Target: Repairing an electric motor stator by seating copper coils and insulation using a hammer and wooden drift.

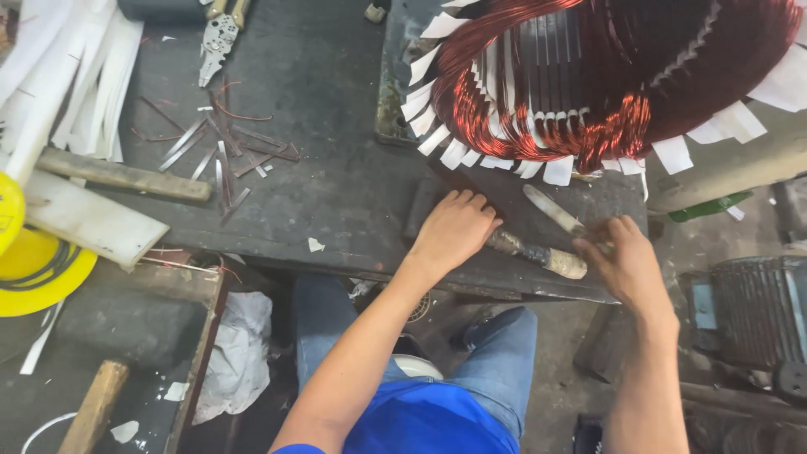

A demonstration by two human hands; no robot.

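Grimy dark surface (336, 185) carries a knife (546, 235), just below the stator (605, 76). Left hand (454, 231) rests flat on its wrapped handle; right hand (626, 261) seems pinched, fingers narrow, near the blade. Knife: light, stiff, sharp, so hold the handle

Pretty even daylight-ish lighting, kinda flat, no hard shadows. The copper windings (538, 118) catch a bit of shine. White paper strips (76, 67) top left look blown out. Corners stretch, hands slightly soft from motion.
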